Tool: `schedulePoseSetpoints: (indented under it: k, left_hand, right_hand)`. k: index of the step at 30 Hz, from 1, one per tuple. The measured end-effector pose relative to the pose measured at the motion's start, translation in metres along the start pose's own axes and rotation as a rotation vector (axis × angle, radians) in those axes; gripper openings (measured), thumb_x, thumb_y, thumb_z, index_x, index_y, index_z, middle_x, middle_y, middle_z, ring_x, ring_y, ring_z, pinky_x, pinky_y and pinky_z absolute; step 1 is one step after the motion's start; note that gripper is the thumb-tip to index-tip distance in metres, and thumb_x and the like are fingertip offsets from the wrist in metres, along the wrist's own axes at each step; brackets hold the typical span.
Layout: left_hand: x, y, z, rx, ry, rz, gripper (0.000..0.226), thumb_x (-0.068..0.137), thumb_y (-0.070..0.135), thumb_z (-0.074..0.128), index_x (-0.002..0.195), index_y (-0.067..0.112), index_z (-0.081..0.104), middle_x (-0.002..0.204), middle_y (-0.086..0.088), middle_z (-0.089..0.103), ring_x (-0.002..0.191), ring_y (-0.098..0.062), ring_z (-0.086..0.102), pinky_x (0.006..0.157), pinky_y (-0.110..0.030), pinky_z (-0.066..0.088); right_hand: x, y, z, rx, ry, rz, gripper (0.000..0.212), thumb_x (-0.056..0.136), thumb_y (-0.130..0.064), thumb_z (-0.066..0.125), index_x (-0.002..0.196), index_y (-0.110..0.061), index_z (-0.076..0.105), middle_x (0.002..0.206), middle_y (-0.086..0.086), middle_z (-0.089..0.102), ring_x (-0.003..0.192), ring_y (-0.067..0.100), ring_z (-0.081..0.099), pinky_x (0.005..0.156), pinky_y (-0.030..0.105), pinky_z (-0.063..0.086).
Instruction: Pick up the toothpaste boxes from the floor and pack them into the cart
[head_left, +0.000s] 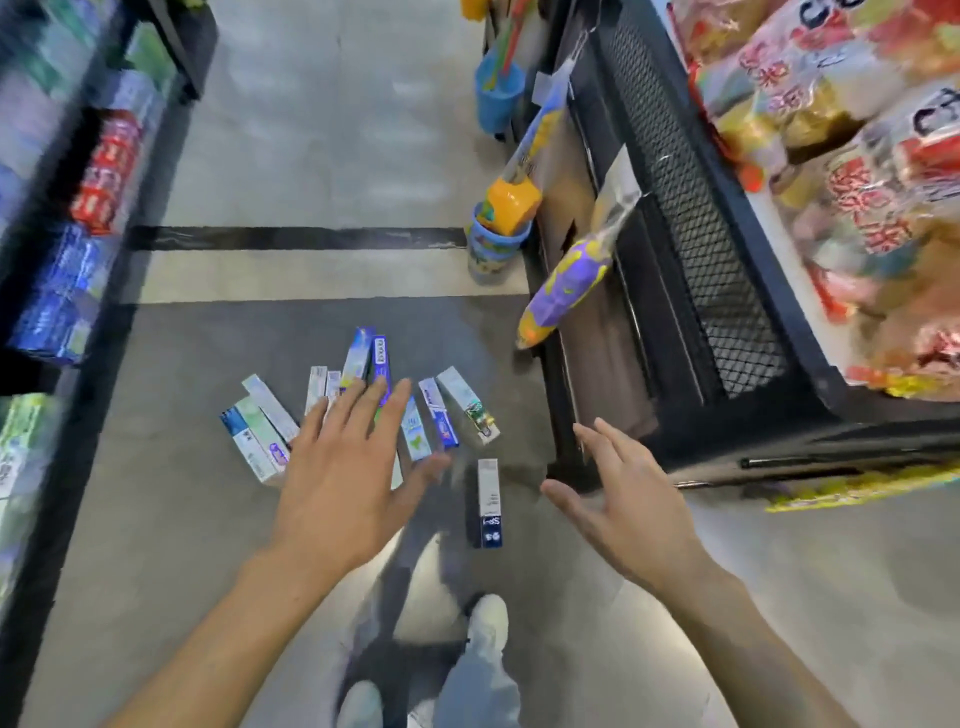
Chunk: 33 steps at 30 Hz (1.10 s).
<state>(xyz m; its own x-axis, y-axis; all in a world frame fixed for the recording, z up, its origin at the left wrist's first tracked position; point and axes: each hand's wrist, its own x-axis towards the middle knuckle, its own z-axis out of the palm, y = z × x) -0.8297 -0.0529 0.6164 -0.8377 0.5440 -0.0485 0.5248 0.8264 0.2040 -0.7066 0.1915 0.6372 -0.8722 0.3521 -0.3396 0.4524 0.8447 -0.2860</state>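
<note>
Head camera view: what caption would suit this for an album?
Both open hands, left and right, reach toward toothpaste boxes scattered on a shop floor.

Grey floor (322, 135); black stripe (291, 238); stocked shelves (78, 218)

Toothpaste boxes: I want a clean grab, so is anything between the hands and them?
Nothing visible. The left hand and right hand reach open over the toothpaste boxes lying uncovered on the floor.

The left hand (343, 467) covered part of the toothpaste boxes (363, 405) on the floor. The shelf boxes (67, 291) on the left were blurry. The snack bags (857, 156) were cut off by the right edge.
</note>
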Motion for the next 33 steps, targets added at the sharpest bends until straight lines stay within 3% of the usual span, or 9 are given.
schedulePoseSetpoints:
  k: [5,10,12,16,20,28,31,33]
  left_hand:
    - [0.059,-0.004,0.118,-0.020,-0.043,-0.033,0.087,0.093,0.076,0.017,0.151,0.016,0.043,0.150,-0.008,0.051,0.141,-0.028,0.045,0.114,-0.053,0.035]
    - [0.090,-0.021,0.263,-0.030,-0.024,-0.017,0.078,0.091,0.067,0.036,0.147,0.013,0.047,0.139,-0.011,0.060,0.128,-0.031,0.056,0.110,-0.045,0.030]
    - [0.096,-0.036,0.321,-0.067,-0.046,0.010,0.077,0.093,0.067,0.038,0.149,0.014,0.043,0.143,-0.010,0.057,0.134,-0.030,0.051,0.111,-0.050,0.038]
    - [0.104,-0.079,0.427,-0.034,-0.073,0.024,0.079,0.093,0.069,0.036,0.152,0.016,0.039,0.150,-0.008,0.050,0.138,-0.030,0.046,0.112,-0.051,0.038]
    - [0.119,-0.119,0.512,0.038,-0.122,0.033,0.082,0.092,0.070,0.032,0.152,0.015,0.039,0.150,-0.010,0.050,0.138,-0.030,0.045,0.114,-0.049,0.037]
    - [0.160,-0.138,0.614,0.057,-0.056,0.178,0.084,0.092,0.072,0.030,0.150,0.012,0.043,0.146,-0.012,0.053,0.133,-0.032,0.051,0.110,-0.048,0.041]
    - [0.174,-0.140,0.619,0.067,-0.028,0.153,0.083,0.092,0.072,0.030,0.150,0.014,0.044,0.147,-0.010,0.053,0.133,-0.029,0.051,0.110,-0.047,0.041]
    - [0.185,-0.145,0.621,0.100,-0.020,0.140,0.084,0.091,0.072,0.028,0.150,0.015,0.043,0.149,-0.010,0.051,0.134,-0.029,0.050,0.111,-0.047,0.038]
  right_hand:
    - [0.083,0.047,0.088,0.025,-0.052,0.006,0.081,0.089,-0.073,0.047,0.156,-0.030,0.032,0.165,-0.007,0.025,0.150,0.009,0.021,0.119,0.024,0.021]
    - [0.150,0.092,0.228,0.035,-0.089,0.023,0.092,0.083,-0.085,0.034,0.156,-0.029,0.032,0.164,-0.006,0.027,0.149,0.010,0.023,0.119,0.026,0.023]
    - [0.173,0.109,0.284,0.010,-0.092,0.030,0.092,0.082,-0.085,0.029,0.157,-0.030,0.028,0.164,-0.007,0.026,0.149,0.011,0.024,0.118,0.029,0.026]
    - [0.214,0.136,0.387,-0.049,-0.150,0.026,0.084,0.089,-0.078,0.039,0.158,-0.033,0.019,0.166,-0.008,0.019,0.150,0.014,0.023,0.118,0.034,0.028]
    - [0.241,0.160,0.476,-0.023,-0.131,0.065,0.078,0.091,-0.073,0.043,0.155,-0.036,0.020,0.164,-0.009,0.025,0.147,0.015,0.031,0.112,0.036,0.037]
    - [0.279,0.188,0.586,0.100,-0.093,0.215,0.089,0.083,-0.078,0.049,0.154,-0.040,0.011,0.157,-0.012,0.037,0.139,0.018,0.043,0.104,0.041,0.045]
    - [0.284,0.191,0.600,0.146,-0.101,0.357,0.093,0.076,-0.086,0.050,0.148,-0.037,0.018,0.152,-0.004,0.044,0.134,0.025,0.048,0.099,0.048,0.050]
    - [0.283,0.187,0.608,0.111,-0.163,0.397,0.090,0.076,-0.086,0.050,0.143,-0.030,0.025,0.145,0.001,0.046,0.130,0.026,0.049,0.099,0.044,0.049]
